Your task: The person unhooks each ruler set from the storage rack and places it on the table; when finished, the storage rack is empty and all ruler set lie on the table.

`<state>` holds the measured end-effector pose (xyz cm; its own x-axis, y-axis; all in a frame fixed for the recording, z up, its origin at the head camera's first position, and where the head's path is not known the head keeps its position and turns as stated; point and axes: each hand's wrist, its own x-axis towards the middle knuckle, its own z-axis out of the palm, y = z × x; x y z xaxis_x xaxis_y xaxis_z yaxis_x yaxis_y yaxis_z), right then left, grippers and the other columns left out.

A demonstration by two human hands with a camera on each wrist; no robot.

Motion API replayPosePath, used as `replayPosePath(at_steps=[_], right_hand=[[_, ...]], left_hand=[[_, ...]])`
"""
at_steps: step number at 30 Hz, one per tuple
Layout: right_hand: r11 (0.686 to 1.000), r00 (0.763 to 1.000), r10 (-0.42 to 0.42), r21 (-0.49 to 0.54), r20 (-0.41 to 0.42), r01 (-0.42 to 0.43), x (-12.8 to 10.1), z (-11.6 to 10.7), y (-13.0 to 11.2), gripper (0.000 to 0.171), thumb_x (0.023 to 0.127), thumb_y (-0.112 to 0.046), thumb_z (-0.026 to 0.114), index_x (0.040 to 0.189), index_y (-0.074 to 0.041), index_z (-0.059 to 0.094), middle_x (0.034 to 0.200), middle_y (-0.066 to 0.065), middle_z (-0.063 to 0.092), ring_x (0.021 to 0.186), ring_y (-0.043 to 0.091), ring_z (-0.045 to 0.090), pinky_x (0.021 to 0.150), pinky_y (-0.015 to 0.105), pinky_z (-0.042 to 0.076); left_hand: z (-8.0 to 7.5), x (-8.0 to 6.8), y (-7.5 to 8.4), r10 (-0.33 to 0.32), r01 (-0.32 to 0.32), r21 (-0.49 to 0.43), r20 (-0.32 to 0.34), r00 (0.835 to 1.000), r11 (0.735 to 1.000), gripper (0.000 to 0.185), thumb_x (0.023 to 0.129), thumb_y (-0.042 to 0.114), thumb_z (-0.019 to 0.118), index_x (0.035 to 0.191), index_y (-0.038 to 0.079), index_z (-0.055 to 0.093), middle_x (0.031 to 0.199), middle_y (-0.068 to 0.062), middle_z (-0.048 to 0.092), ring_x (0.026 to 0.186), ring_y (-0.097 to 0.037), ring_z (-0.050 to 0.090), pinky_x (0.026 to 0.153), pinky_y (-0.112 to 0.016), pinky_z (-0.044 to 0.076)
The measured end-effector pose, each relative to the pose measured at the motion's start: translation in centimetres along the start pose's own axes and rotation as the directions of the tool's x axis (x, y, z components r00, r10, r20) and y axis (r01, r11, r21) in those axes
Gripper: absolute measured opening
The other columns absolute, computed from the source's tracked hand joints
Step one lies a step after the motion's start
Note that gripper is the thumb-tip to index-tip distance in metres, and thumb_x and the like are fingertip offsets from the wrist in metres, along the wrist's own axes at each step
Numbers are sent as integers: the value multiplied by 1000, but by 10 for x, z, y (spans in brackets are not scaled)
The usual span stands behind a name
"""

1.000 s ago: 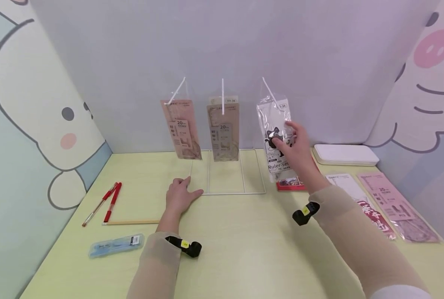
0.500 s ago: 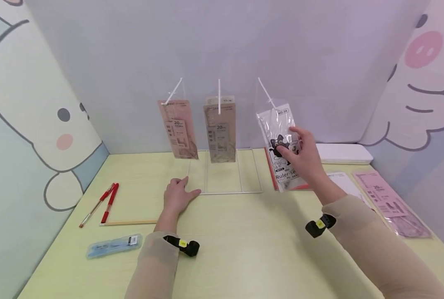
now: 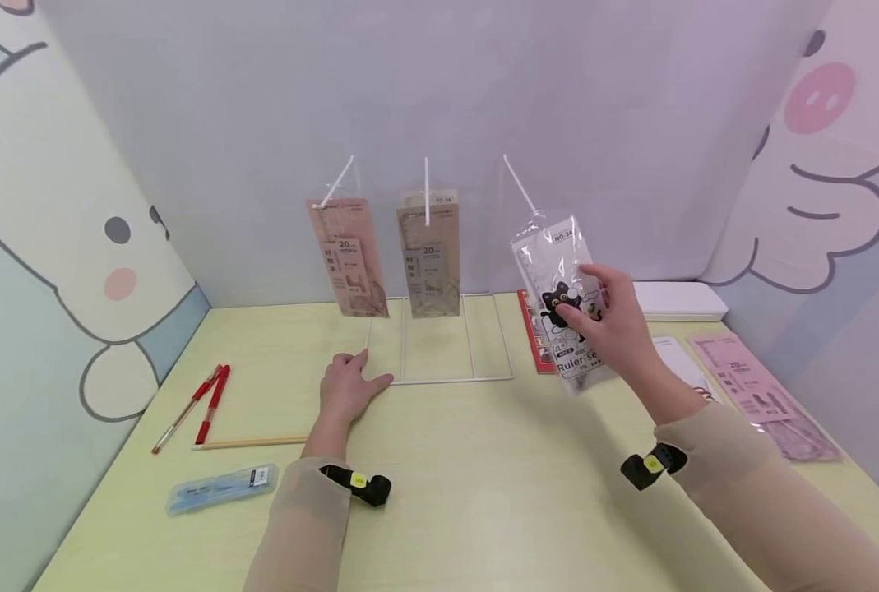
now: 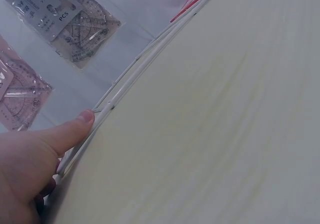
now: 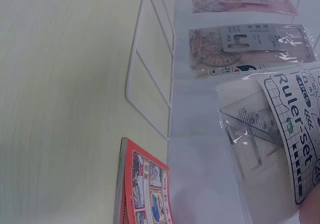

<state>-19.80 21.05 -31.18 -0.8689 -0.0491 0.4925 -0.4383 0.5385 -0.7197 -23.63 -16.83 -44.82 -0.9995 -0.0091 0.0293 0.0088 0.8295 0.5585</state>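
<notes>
My right hand [image 3: 617, 325] pinches a ruler set [image 3: 557, 304] in a clear packet with a white card and a black cat print. Its top edge is at the tip of the right prong; whether it still hangs there I cannot tell. In the right wrist view, clear rulers show inside the ruler set [image 5: 255, 129]. My left hand [image 3: 346, 390] holds the front left corner of the white wire display rack [image 3: 450, 381], thumb along the wire. On the other prongs hang a pink ruler set [image 3: 348, 259] and a grey-brown ruler set [image 3: 430, 263], another card behind it.
Right of the rack lie a red-covered booklet [image 3: 531, 333], a white case [image 3: 679, 301], a white packet [image 3: 679, 362] and a pink ruler packet [image 3: 761, 386]. At left are two red pens [image 3: 213, 403], a pencil [image 3: 250, 442] and a blue case [image 3: 220, 487].
My right hand has drawn the white ruler set down and to the right along the right prong, to its tip. My left hand stays at the rack's corner. The head view has shifted slightly.
</notes>
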Motion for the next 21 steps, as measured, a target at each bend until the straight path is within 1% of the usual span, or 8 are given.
replayPosePath(at_steps=[3, 7, 9, 13, 15, 17, 19, 21], right_hand=[[1000, 1000, -19, 3, -15, 19, -3, -2, -2, 62, 86, -8, 68, 138, -6, 34, 105, 16, 47, 75, 9, 58, 55, 23, 52], [999, 998, -51, -6, -43, 51, -3, -7, -8, 61, 84, -5, 69, 137, -7, 36, 101, 15, 51, 74, 5, 58, 54, 21, 52], [999, 998, -38, -13, -58, 37, -3, -10, -12, 61, 85, -7, 69, 137, -10, 38, 100, 13, 51, 73, 4, 57, 53, 20, 51], [998, 995, 63, -11, -74, -64, -8, -20, -16, 63, 87, -16, 68, 141, -23, 35, 100, 11, 49, 73, 4, 57, 53, 23, 51], [991, 989, 131, -24, -65, -133, -11, -25, -14, 65, 89, -23, 66, 143, -32, 32, 102, 12, 50, 75, 5, 57, 55, 25, 52], [981, 981, 188, -46, -41, -190, -15, -31, -6, 68, 90, -29, 64, 146, -37, 26, 104, 15, 51, 77, 9, 57, 56, 29, 52], [965, 968, 250, -72, -10, -251, -20, -35, 5, 72, 90, -36, 63, 147, -39, 19, 105, 18, 51, 78, 15, 58, 56, 33, 52], [950, 954, 299, -100, 24, -296, -27, -38, 18, 78, 89, -40, 63, 149, -35, 14, 104, 22, 49, 76, 22, 59, 55, 37, 52]], left_hand=[[-1, -1, 1, 2, -2, 2, 1, 1000, 1000, 79, 84, 49, 64, 144, 5, 37, 132, -24, 39, 118, -41, 39, 95, -52, 34], [-2, -3, 2, 7, -7, -10, -19, 1000, 1000, 80, 83, 50, 66, 143, 5, 39, 131, -24, 39, 117, -41, 39, 95, -52, 34], [-3, -3, 2, 11, -12, -12, -34, 999, 1000, 81, 82, 52, 66, 142, 4, 40, 129, -24, 40, 116, -41, 40, 93, -52, 34], [-3, -4, 2, 10, -11, -23, -33, 999, 1000, 81, 82, 53, 65, 142, 4, 40, 129, -23, 40, 116, -40, 40, 93, -52, 34], [-3, -4, 2, 6, -6, -28, -23, 1000, 1000, 80, 82, 51, 66, 142, 5, 40, 129, -23, 40, 116, -40, 40, 94, -52, 33], [-3, -4, 2, 1, -2, -29, -11, 1000, 1000, 80, 83, 49, 66, 143, 6, 38, 131, -23, 40, 117, -40, 39, 95, -52, 33], [-3, -3, 2, 1, -1, -21, -4, 1000, 1000, 79, 83, 49, 66, 143, 5, 38, 130, -24, 40, 117, -40, 39, 94, -52, 33], [-2, -2, 1, 1, -1, -11, -2, 1000, 1000, 80, 83, 50, 65, 144, 6, 38, 130, -23, 40, 116, -40, 39, 94, -52, 33]])
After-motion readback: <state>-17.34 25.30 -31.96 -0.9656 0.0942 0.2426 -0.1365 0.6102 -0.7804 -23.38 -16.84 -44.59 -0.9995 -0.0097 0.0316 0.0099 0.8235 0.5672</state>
